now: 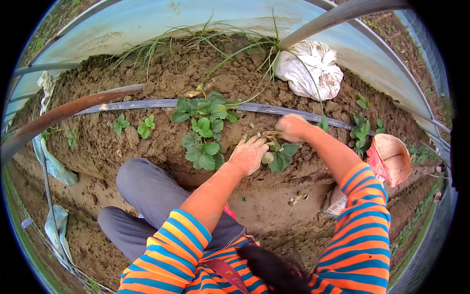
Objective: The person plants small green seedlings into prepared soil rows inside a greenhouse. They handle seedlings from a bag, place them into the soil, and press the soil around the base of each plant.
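Note:
My left hand (249, 154), streaked with soil, lies palm down against a strawberry plant (282, 157), its fingers slightly apart at the base of the leaves. Brown withered stalks (271, 134) stick out between my two hands. Blurred by motion, my right hand (293, 128) is curled at the far end of these stalks, which seem to run into the fist. Its fingertips are hidden. Left of my hands grows a larger, leafy strawberry plant (203, 128). Both plants root in a raised bed of brown soil (161, 154).
A flat drip tape (143, 104) crosses the bed behind the plants. A white plastic sack (312, 71) lies at the back, beside a slanting metal pipe (337, 18). One rusty pipe (77, 108) juts in from the left. At right stands a pinkish open bag (391, 160).

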`<state>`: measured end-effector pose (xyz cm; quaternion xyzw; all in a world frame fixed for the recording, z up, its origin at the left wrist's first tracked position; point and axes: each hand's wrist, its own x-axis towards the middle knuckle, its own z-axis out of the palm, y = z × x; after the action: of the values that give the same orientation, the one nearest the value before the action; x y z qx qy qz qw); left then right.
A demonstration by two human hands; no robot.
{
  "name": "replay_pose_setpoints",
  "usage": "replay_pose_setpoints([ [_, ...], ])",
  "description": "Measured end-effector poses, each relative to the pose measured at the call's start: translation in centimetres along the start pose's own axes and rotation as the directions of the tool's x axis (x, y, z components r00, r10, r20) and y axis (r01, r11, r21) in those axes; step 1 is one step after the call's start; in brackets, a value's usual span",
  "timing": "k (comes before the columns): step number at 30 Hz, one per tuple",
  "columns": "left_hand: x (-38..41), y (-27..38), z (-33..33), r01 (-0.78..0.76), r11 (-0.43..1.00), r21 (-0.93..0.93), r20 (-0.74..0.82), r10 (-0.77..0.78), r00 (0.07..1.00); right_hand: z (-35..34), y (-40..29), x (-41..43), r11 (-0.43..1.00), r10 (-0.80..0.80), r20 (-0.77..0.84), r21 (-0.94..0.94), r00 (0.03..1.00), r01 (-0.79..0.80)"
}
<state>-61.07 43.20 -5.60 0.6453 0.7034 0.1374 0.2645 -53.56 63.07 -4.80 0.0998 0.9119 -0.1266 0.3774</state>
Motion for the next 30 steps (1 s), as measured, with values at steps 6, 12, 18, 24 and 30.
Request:
replay_pose_setpoints([
  [6, -0.6, 0.2, -0.3, -0.016, 1.0, -0.001, -0.008, 0.016, 1.0, -6.1, -0.3, -4.1, 0.812, 0.241, -0.347, 0.583, 0.907, 0.007],
  [12, -0.3, -0.3, 0.0, -0.036, 0.999, 0.031, 0.002, 0.036, 0.999, -3.3, -6.0, -1.2, 0.993, 0.006, -0.299, -0.113, 0.954, -0.042],
  [18, -0.8, -0.4, 0.4, -0.027, 1.0, 0.006, -0.041, 0.027, 0.999, -1.3, -7.5, 0.5, 0.951, 0.103, -0.288, -0.252, 0.952, -0.18],
  [24, -0.7, 0.0, -0.3, -0.01, 1.0, -0.01, -0.002, 0.01, 1.0, -2.5, -8.2, 1.4, 0.912, 0.122, -0.027, -0.391, 0.992, -0.123],
  [30, -0.8, -0.1, -0.2, -0.006, 1.0, 0.007, 0.013, 0.006, 1.0, -3.4, -7.4, 2.0, 0.929, 0.08, 0.019, -0.365, 0.997, -0.068],
])
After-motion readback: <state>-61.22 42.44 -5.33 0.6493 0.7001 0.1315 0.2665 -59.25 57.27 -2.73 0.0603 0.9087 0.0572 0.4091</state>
